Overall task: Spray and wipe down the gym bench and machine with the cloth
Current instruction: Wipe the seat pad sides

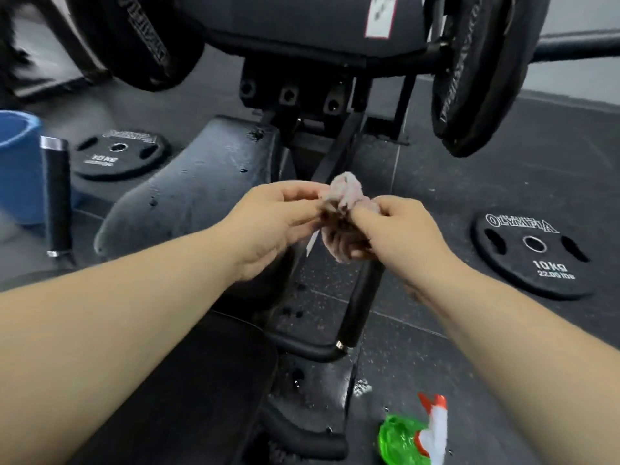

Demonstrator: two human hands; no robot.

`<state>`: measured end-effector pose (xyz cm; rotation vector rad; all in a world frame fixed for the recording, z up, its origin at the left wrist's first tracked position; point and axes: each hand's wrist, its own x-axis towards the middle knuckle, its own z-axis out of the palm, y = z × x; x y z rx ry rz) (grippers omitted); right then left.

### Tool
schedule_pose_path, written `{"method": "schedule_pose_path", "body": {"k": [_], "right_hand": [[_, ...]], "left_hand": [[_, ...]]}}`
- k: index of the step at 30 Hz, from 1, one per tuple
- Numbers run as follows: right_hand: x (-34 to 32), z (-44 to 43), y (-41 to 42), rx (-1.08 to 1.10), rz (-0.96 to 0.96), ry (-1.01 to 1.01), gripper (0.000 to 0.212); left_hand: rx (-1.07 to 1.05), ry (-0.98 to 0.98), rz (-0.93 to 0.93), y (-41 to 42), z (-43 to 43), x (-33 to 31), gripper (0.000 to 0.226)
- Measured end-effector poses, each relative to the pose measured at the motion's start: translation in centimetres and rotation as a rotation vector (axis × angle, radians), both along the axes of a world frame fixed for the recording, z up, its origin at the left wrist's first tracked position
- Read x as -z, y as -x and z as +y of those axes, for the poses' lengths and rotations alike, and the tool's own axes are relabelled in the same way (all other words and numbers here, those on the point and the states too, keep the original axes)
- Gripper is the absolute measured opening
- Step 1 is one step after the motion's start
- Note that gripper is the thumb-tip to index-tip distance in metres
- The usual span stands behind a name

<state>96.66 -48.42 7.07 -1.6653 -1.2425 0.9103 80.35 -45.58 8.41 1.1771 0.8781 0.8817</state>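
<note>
Left hand (268, 223) pinches one side of the bunched pinkish cloth (344, 196) with curled fingers. The right hand (402, 229) grips the other side, so both are clamped on it in the air. The cloth hangs over the dark machine frame (332, 159), just off the right edge of the padded surface (188, 196), which is speckled with dark spots. At the far left a blue bucket (16, 169) stands on the floor beside a black cylinder with metal ends (57, 196). A 10 kg plate (117, 156) lies flat near the surface's far left corner. Right of the hands a second 10 kg plate (533, 253) lies on the floor. A green spray bottle (399, 437) with a white and red head sits on the floor at the bottom right, blurred.
</note>
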Motion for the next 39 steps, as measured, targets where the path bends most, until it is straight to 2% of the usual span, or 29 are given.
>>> {"method": "schedule_pose_path", "body": {"k": [1, 3, 4, 5, 6, 8, 10, 11, 13, 14, 17, 21, 25, 28, 30, 32, 34, 36, 39], "right_hand": [[0.1, 0.9, 0.8, -0.047, 0.049, 0.014, 0.032], [-0.1, 2.5, 2.8, -0.091, 0.313, 0.114, 0.031], [-0.5, 3.3, 3.9, -0.119, 0.438, 0.152, 0.029], [-0.5, 4.8, 5.1, -0.135, 0.454, 0.151, 0.024], [-0.5, 5.8, 5.5, -0.103, 0.413, 0.119, 0.015], [-0.2, 8.3, 6.5, -0.004, 0.272, 0.075, 0.013], [0.1, 10.6, 7.5, 0.061, 0.197, 0.071, 0.011], [0.5, 11.8, 8.3, 0.081, 0.141, 0.082, 0.014], [1.6, 13.3, 9.6, 0.057, 0.005, 0.101, 0.032], [2.0, 13.8, 10.0, 0.036, -0.044, 0.061, 0.034], [4.2, 15.1, 9.8, 0.088, -0.080, -0.074, 0.023], [3.0, 19.0, 9.3, 0.182, 0.099, -0.126, 0.015], [2.1, 21.2, 10.1, 0.129, -0.024, -0.104, 0.031], [3.1, 17.6, 9.9, 0.027, -0.048, -0.110, 0.040], [3.0, 13.9, 9.4, -0.063, 0.075, -0.046, 0.032], [2.6, 10.9, 8.5, -0.177, 0.205, 0.047, 0.013], [2.1, 10.5, 7.5, -0.233, 0.232, 0.082, 0.009], [1.0, 13.0, 7.4, -0.132, 0.280, 0.046, 0.010], [0.9, 18.0, 8.2, 0.067, 0.505, 0.065, 0.005]], "left_hand": [[-0.001, 0.017, -0.048, 0.7, 0.0, 0.0, 0.025], [-0.021, 0.049, -0.095, 1.8, 0.5, 0.2, 0.033], [-0.065, 0.044, -0.086, 2.4, 1.2, 0.4, 0.036], [-0.143, 0.007, -0.028, 3.2, 2.4, 0.9, 0.039], [-0.248, -0.065, 0.107, 3.8, 3.5, 1.1, 0.040], [-0.441, -0.264, 0.554, 5.5, 6.1, 2.0, 0.039], [-0.376, -0.411, 1.021, 6.8, 8.3, 3.0, 0.045], [-0.292, -0.453, 1.188, 7.4, 9.5, 3.6, 0.053], [-0.182, -0.457, 1.327, 7.5, 10.8, 4.4, 0.067], [-0.162, -0.455, 1.361, 7.5, 11.4, 4.6, 0.070], [-0.124, -0.516, 1.499, 7.5, 12.4, 4.3, 0.077], [-0.045, -0.486, 1.626, 7.1, 12.9, 2.7, 0.088], [0.002, -0.466, 1.629, 6.9, 13.3, 2.8, 0.090], [-0.008, -0.470, 1.621, 7.0, 13.2, 3.0, 0.089], [-0.001, -0.481, 1.630, 6.9, 13.2, 3.0, 0.089], [0.009, -0.484, 1.643, 7.0, 13.1, 3.0, 0.089], [0.014, -0.484, 1.653, 7.0, 13.0, 2.9, 0.088], [0.013, -0.481, 1.647, 7.0, 13.1, 2.9, 0.088], [0.028, -0.475, 1.647, 7.2, 13.3, 3.0, 0.088]]}}
